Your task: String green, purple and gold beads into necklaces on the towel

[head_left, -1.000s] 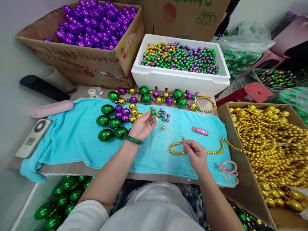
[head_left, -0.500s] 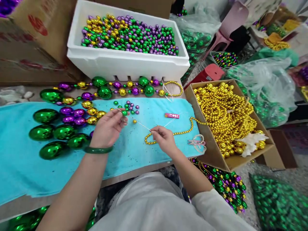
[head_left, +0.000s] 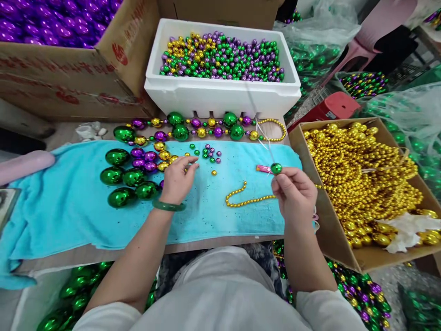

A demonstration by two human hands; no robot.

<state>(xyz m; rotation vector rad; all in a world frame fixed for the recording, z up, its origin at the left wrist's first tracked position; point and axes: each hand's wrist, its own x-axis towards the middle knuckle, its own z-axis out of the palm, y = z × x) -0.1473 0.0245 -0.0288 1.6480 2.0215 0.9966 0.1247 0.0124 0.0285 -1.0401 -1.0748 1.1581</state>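
The green bead (head_left: 276, 168) is round and mirror-shiny, held above the right side of the turquoise towel (head_left: 203, 214). The right hand (head_left: 296, 197) pinches it between thumb and fingers; a thin line rises from it, perhaps a needle or wire, though too fine to be sure. The left hand (head_left: 178, 181) is loosely curled, thumb apart from the fingers, with nothing visible in its grasp.

Bare towel lies between the hands and along the near table edge (head_left: 220, 243). The far side is bounded by a finished-looking bead strand (head_left: 217, 132) and the white foam box (head_left: 222, 94); the right, by a carton (head_left: 365, 265) of gold beads.

Large green beads (head_left: 123, 176) crowd the left hand's outer side. Small purple and green beads (head_left: 212, 154) lie just beyond its fingertips, a gold strand (head_left: 250, 201) curves between the hands, and a pink packet (head_left: 262, 168) sits partly behind the green bead.
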